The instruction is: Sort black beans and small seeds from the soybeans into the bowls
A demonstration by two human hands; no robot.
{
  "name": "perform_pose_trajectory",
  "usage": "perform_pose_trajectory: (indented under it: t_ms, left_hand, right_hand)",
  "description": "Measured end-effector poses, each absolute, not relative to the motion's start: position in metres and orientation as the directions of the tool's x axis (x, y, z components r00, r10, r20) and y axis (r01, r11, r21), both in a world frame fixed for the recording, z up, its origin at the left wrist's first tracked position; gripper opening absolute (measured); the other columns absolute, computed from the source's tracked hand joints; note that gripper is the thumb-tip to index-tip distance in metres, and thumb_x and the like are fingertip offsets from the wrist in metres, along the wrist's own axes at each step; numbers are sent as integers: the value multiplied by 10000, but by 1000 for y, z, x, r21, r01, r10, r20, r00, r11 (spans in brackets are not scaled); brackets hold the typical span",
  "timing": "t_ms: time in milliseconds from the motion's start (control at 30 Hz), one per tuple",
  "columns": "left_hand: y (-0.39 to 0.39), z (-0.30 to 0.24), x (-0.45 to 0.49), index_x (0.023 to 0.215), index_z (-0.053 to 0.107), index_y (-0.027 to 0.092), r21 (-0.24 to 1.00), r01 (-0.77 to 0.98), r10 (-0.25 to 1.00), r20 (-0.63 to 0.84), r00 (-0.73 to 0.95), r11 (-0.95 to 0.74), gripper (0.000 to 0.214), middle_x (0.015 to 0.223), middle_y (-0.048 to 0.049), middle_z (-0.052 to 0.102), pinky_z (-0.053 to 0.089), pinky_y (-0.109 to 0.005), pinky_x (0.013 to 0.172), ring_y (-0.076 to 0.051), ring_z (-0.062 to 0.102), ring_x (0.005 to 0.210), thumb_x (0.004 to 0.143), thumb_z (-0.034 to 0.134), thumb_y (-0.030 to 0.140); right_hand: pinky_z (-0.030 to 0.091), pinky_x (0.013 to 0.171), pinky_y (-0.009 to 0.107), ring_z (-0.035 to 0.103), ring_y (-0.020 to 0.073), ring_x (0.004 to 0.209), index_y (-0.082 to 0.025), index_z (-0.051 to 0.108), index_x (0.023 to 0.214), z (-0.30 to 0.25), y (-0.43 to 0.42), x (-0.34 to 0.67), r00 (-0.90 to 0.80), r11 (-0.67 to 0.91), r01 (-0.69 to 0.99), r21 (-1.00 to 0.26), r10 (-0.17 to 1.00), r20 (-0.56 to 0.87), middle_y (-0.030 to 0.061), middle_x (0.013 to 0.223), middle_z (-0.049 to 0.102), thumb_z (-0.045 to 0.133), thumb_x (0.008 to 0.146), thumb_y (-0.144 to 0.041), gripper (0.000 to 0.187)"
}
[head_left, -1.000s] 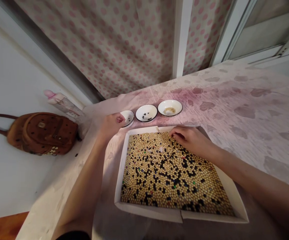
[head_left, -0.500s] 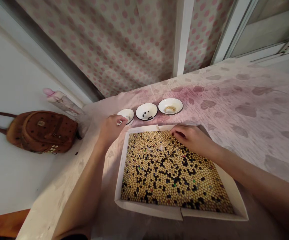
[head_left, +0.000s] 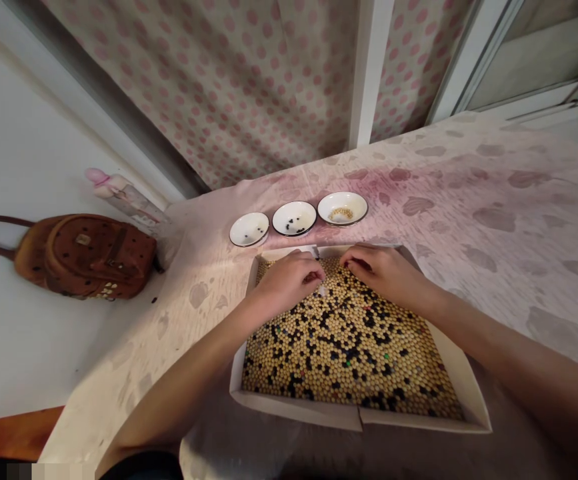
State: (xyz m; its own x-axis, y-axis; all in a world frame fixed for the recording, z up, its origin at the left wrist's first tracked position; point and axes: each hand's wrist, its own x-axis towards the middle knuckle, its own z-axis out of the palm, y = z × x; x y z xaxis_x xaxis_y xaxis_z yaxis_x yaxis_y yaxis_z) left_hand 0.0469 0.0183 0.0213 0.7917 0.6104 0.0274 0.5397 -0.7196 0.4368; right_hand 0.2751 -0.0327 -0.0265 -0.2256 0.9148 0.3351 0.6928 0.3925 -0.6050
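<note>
A shallow white box [head_left: 293, 415] holds a dense layer of small round beads [head_left: 339, 333], mostly gold with many black ones and a few green and red. Over its far left part is my left hand [head_left: 291, 277], fingers curled together close to the beads. My right hand [head_left: 379, 268] rests at the far edge of the box, its fingers also bent inward and pinched low over the beads. Whatever either hand holds is too small or hidden to make out. Fingertips of the two hands face each other, a short gap apart.
Behind the box stand three white dark-rimmed bowls: the left bowl [head_left: 239, 225] and middle bowl [head_left: 283, 212] hold a few dark beads, the right bowl [head_left: 353, 201] gold ones. A brown backpack [head_left: 89, 253] and a pink-capped bottle [head_left: 126, 195] are at the left. A dotted curtain [head_left: 249, 80] hangs behind.
My left hand has moved right and nearer, from the left bowl to over the beads in the box. The left bowl is now fully visible. My right hand stays about where it was.
</note>
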Motion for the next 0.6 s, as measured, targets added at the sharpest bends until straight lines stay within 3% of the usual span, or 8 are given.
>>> perform_pose_trajectory:
  t_ms: [600]
  left_hand:
    - [22,21,57,853,738,193,353,582,611,-34,791,-733,146,914,-35,723,463,-318,789,-197,645,919,892,625,111]
  right_hand:
    - [532,786,354,709,191,860,-249,694,974,-28,-33,275,-224,390,694,-605,916,333,22,967,759,438,954,-237,258]
